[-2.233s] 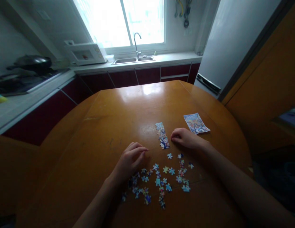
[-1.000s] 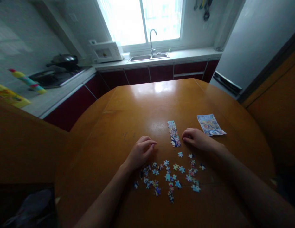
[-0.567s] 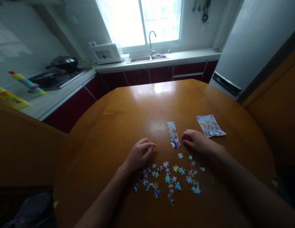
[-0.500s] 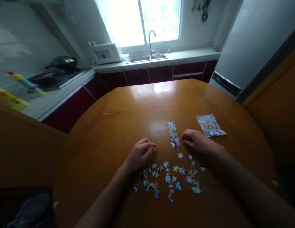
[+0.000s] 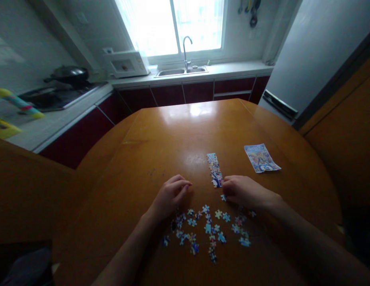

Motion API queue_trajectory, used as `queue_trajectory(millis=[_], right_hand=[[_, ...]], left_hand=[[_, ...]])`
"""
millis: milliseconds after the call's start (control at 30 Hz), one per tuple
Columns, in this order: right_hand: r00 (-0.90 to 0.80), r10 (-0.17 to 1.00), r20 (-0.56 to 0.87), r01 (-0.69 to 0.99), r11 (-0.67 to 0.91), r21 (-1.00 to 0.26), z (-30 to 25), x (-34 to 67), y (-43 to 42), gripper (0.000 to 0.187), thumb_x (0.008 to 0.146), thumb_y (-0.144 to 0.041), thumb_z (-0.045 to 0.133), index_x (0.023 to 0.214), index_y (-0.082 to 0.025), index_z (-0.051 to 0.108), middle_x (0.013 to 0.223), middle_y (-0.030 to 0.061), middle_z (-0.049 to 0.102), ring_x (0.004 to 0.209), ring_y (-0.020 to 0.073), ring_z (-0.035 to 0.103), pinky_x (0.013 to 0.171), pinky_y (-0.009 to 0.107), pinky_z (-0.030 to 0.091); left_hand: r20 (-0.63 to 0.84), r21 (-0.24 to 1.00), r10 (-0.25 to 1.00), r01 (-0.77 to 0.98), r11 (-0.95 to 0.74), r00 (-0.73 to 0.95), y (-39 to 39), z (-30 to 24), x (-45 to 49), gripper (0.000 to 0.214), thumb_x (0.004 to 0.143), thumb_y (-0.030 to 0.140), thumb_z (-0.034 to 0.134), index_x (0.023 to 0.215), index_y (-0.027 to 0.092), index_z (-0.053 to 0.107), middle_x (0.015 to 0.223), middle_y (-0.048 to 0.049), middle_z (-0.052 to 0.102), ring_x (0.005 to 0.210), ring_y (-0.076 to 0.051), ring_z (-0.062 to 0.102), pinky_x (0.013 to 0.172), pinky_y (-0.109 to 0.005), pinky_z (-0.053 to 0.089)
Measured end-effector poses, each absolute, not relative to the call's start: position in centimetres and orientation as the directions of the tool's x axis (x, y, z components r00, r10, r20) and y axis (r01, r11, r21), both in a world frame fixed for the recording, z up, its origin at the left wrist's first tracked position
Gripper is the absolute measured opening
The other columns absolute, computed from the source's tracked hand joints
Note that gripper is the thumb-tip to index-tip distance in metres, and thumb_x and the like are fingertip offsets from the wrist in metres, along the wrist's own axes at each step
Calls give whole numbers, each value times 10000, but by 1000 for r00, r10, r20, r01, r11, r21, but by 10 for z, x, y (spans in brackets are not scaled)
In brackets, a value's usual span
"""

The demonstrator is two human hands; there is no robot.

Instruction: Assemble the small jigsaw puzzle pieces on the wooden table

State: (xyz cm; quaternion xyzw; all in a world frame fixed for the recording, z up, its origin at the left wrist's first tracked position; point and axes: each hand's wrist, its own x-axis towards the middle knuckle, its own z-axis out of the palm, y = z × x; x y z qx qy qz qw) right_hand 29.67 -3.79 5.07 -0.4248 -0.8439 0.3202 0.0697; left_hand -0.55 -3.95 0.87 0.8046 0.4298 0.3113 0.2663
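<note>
Piece point(image 5: 223, 198) lies at curled right hand point(image 5: 243, 191), grasp indeterminable, probably best slid flat by its edges; left hand point(image 5: 169, 194) lies relaxed, apparently holding nothing; strip point(image 5: 214, 170) just beyond piece, loose pieces point(image 5: 208, 228) nearer, sheet point(image 5: 261, 158) farther right on surface point(image 5: 173, 135).

"What kind of room is this?"

"It's a kitchen. See the sink point(image 5: 171, 72) with its tall, bendy tap point(image 5: 185, 51), right by the window point(image 5: 199, 24)?"

"What else shows it?"

"A white microwave point(image 5: 126, 64) sits on the counter point(image 5: 232, 68). A dark pan point(image 5: 70, 73) is on the stove point(image 5: 50, 98). Red cupboards point(image 5: 199, 92) run along underneath."

"And on the right side?"

"What looks like a big grey fridge point(image 5: 322, 51). With the wooden table point(image 5: 185, 135) too, it looks like a kitchen in a home."
</note>
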Motion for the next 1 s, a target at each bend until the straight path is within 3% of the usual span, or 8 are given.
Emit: queue_trajectory(millis=[300,467,700,1000], right_hand=[[-611,773,-172,735,473,-486,45,289,-40,37,836,-176,657,801,-188,660,916,59,697,862,194,646,759,296,466],[-622,763,-176,723,474,-503,50,290,-40,39,837,-189,693,804,-195,675,892,53,687,865,191,640,758,292,456],[-697,704,-139,642,525,-559,54,292,-38,224,839,-62,625,963,-231,706,1046,38,674,931,170,641,794,269,450],[-638,746,-190,735,516,-440,48,291,-48,39,815,-156,689,811,-194,685,892,52,697,823,189,641,715,286,448]], left_hand=[[267,696,853,523,-492,448,-40,10,-3,205,996,215,512,999,179,714,926,-56,650,855,-150,617,761,-284,498],[241,698,852,527,-485,464,-41,11,-4,203,995,216,515,1016,180,713,945,-60,646,860,-151,618,769,-286,498],[232,706,850,519,-482,473,-43,9,-5,199,1001,218,512,1029,183,707,952,-59,637,876,-150,609,783,-286,493],[255,688,846,526,-499,469,-41,12,-7,190,994,204,520,1021,183,707,950,-58,643,880,-151,610,781,-296,499]])
